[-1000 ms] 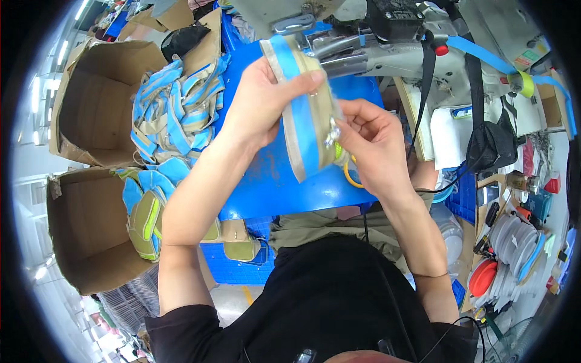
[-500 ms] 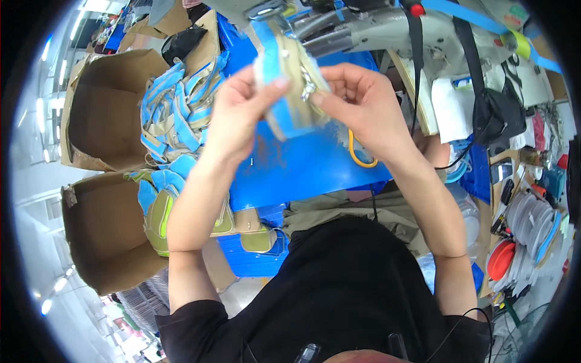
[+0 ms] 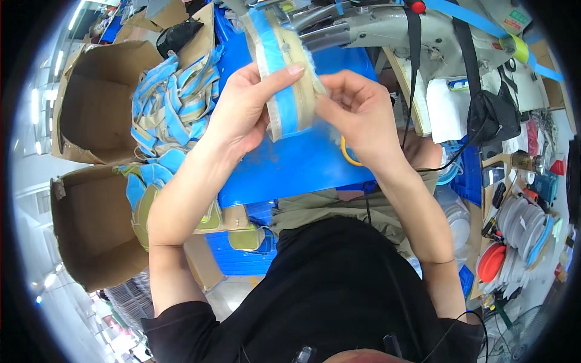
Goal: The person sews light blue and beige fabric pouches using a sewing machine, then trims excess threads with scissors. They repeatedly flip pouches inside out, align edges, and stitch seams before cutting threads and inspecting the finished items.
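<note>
A beige fabric band with a blue stripe and a zipper (image 3: 282, 57) is held upright over the blue work surface (image 3: 272, 169). My left hand (image 3: 245, 103) grips its left side, thumb lying across the stripe. My right hand (image 3: 357, 115) is pinched on the band's right edge, fingers curled. An orange handle (image 3: 348, 154), like that of scissors, lies just below my right hand, partly hidden by it. The band's upper end reaches up beside the grey arm of a sewing machine (image 3: 369, 33). The metal zipper pull is no longer clearly visible.
Two cardboard boxes (image 3: 91, 224) stand at the left, beside a heap of blue and beige strips (image 3: 175, 103) and stacked green and blue fabric pieces (image 3: 151, 187). Black straps and a black pouch (image 3: 493, 115) hang at the right, above several plastic spools (image 3: 514, 230).
Since a second ago the band and both hands have moved up toward the machine and slightly left. The shiny zipper pull that showed by my right thumb is now covered or out of sight.
</note>
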